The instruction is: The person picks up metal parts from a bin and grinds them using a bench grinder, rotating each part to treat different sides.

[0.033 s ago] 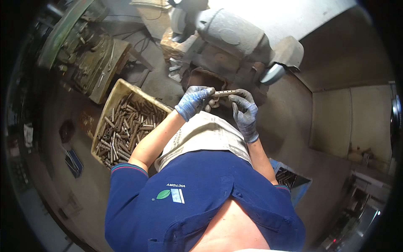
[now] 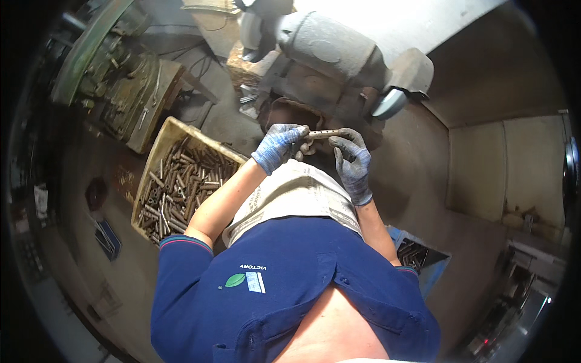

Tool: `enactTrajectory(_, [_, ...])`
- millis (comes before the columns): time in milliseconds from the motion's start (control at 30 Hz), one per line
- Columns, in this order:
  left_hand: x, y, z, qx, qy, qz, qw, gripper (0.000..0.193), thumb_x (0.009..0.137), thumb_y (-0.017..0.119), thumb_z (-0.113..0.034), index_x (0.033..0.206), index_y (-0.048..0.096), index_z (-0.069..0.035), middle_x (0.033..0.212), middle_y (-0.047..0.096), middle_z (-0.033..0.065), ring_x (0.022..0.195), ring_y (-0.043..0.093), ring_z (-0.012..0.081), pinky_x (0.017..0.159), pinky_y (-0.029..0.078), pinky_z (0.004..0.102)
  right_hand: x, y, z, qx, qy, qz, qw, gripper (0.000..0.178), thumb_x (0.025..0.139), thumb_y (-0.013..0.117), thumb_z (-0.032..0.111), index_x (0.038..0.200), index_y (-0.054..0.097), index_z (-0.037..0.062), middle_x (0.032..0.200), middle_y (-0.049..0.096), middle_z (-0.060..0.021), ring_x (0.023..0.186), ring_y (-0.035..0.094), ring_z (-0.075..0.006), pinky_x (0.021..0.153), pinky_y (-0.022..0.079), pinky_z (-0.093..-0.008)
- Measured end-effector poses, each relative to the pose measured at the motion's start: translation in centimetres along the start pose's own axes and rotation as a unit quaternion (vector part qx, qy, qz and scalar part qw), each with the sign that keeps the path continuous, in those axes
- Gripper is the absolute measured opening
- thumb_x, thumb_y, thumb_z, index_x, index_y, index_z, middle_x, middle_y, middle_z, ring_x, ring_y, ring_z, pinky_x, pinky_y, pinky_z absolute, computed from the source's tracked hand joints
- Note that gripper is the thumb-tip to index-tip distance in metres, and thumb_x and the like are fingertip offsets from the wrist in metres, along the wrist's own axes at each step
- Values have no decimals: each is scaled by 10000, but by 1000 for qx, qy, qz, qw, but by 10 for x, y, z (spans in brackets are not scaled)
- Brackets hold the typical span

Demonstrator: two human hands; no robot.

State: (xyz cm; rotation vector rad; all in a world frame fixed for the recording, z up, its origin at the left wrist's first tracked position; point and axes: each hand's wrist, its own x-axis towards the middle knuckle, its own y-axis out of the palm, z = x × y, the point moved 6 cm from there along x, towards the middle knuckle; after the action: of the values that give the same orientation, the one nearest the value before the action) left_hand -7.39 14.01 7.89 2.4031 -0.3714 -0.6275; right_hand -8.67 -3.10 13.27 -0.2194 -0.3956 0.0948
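1. Grimy workshop floor (image 2: 417, 181) and heavy grey machinery fill the background, with a bench grinder (image 2: 339, 54) just beyond the hands.
2. Both gloved hands hold one short metal tube (image 2: 324, 134) level in front of the grinder: the left hand (image 2: 279, 145) has its grip clamped on the tube's left end, and the right hand (image 2: 351, 160) pinches the right end with its fingertips.
3. Judging by the stock, much is left: the one tube is in hand and many wait.
4. Left of the grip and nearer the person, a yellowish crate (image 2: 158, 151) lies heaped with similar rusty tubes.
5. Right of the grip and well below it, a blue bin (image 2: 433, 272) holds a few more pieces.
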Motion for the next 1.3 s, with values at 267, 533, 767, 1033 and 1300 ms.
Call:
enactTrajectory(267, [43, 35, 11, 105, 32, 36, 993, 326, 862, 630, -266, 980, 593, 36, 804, 637, 100, 635, 623, 148, 521, 520, 232, -17, -44, -15, -8, 38, -103, 994, 144, 818, 611, -11, 946, 675, -5, 1045, 562, -88, 910, 577, -144, 779, 465, -244])
enactTrajectory(533, [66, 54, 22, 224, 128, 5, 966, 152, 873, 574, -46, 991, 603, 46, 815, 648, 67, 696, 607, 100, 623, 528, 236, -29, -78, -38, 11, 34, -172, 984, 201, 867, 501, -16, 997, 652, -43, 1106, 545, -106, 971, 576, -200, 866, 469, -315])
enactTrajectory(767, [102, 64, 27, 209, 97, -18, 973, 134, 847, 605, -38, 958, 631, 31, 793, 651, 40, 700, 588, 77, 606, 510, 232, -27, -90, -61, 79, 69, -205, 973, 209, 879, 504, -3, 1040, 630, -42, 1144, 535, -122, 1000, 579, -216, 904, 478, -341])
enactTrajectory(1033, [155, 70, 60, 126, 77, -40, 988, 96, 844, 620, -57, 898, 647, 18, 804, 640, 30, 699, 571, 93, 656, 495, 239, -32, -112, -123, -2, 106, -206, 973, 213, 884, 503, -12, 1062, 616, -38, 1225, 502, -131, 1054, 566, -221, 947, 457, -343])
enactTrajectory(1300, [179, 80, 79, 86, 35, -71, 993, 92, 856, 593, -26, 902, 651, 28, 820, 657, 66, 680, 600, 114, 641, 523, 239, -23, -134, -142, 31, 135, -263, 955, 149, 859, 582, 43, 974, 669, 3, 987, 647, -97, 925, 594, -167, 864, 455, -299])
